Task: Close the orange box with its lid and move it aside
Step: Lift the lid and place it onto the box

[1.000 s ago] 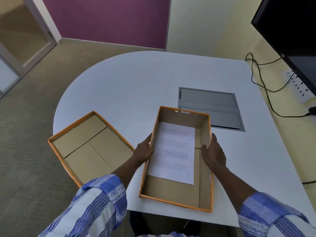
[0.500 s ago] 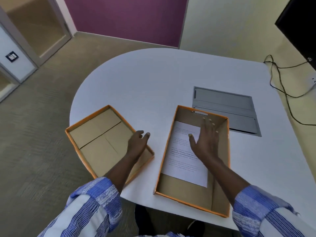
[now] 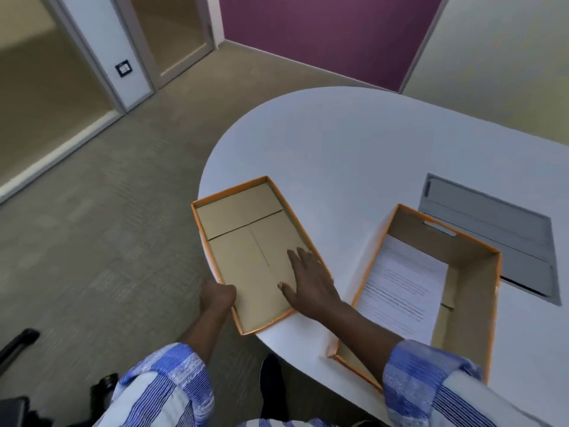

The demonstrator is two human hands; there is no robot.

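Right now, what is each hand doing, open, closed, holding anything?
Left hand: closed on the near left edge of the lid.
Right hand: open, fingers spread, resting flat inside the lid.

Beyond both hands the white counter [image 3: 354, 155] lies bare and open all the way to its far curved edge. Just right of the right hand [image 3: 311, 283] the open orange box [image 3: 471, 303] walls off that side, with a grey hatch [image 3: 492, 235] flush in the surface behind it. The upturned lid [image 3: 246, 241] lies under the hands, with the left hand [image 3: 217, 298] at its near-left rim over open floor [image 3: 107, 241].
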